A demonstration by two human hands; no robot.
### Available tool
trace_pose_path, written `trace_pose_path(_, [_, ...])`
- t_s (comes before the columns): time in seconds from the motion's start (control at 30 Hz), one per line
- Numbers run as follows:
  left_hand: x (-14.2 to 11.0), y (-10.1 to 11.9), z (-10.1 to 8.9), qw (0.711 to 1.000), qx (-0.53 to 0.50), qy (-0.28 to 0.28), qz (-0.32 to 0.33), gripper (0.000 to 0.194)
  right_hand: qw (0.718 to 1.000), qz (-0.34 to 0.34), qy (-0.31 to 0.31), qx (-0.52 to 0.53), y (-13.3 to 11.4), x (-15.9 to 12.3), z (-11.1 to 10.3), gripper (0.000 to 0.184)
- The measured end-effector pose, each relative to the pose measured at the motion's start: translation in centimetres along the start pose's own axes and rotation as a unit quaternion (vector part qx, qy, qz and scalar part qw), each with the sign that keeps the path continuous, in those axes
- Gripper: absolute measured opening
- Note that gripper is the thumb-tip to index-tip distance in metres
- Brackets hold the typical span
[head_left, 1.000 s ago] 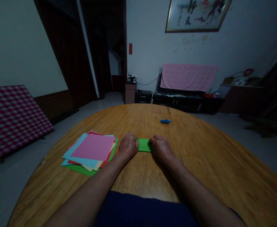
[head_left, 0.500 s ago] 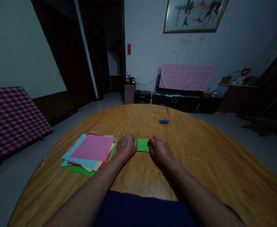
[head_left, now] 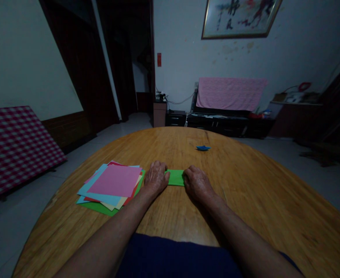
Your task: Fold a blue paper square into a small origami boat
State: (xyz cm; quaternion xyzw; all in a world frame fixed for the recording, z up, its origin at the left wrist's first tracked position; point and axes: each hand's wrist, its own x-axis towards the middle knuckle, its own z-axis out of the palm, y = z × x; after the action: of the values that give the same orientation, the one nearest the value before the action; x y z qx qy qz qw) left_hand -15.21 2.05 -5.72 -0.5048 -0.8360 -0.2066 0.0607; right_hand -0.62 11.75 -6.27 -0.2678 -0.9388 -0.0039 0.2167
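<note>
Dim room, round wood-grain worktop [head_left: 230, 193] | head view: bright green folded paper strip [head_left: 175, 177] at 12 o'clock, between both hands | left hand [head_left: 156, 178]: fingers together, pressed on strip's left end | right hand [head_left: 197, 183]: fingers together, pressed on its right end | stack of square coloured paper sheets [head_left: 109, 185] at 9 o'clock from strip | small blue paper boat [head_left: 203, 148] at 1 o'clock from strip

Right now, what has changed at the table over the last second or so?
Nothing visibly changed apart from a slight sway of the head view, and nothing was taken hold of or let go. The left hand and right hand stay at either end of the green paper strip. The stack of coloured paper and blue paper boat lie as they were.
</note>
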Motion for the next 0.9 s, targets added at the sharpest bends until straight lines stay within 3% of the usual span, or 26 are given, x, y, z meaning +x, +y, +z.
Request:
trace_pose_path(0.3, [0.1, 1.0, -1.2, 0.987, 0.091, -0.080, 0.108, 0.031, 1.000, 0.004, -0.019, -0.017, -0.3, -0.2, -0.2, 0.018])
trace_pose_path(0.53, [-0.7, 1.1, -0.7, 0.992, 0.070, -0.060, 0.092, 0.026, 1.000, 0.018, 0.013, -0.010, -0.8, -0.7, -0.1, 0.018])
trace_pose_path(0.73, [-1.2, 1.0, -0.3, 0.993, 0.058, -0.038, 0.096, 0.032, 1.000, 0.019, 0.014, -0.002, -0.8, -1.0, 0.1, 0.022])
trace_pose_path(0.9, [-1.4, 1.1, -0.3, 0.993, 0.052, -0.053, 0.094, 0.042, 0.999, 0.044, 0.013, -0.006, -1.1, -0.9, 0.0, 0.023])
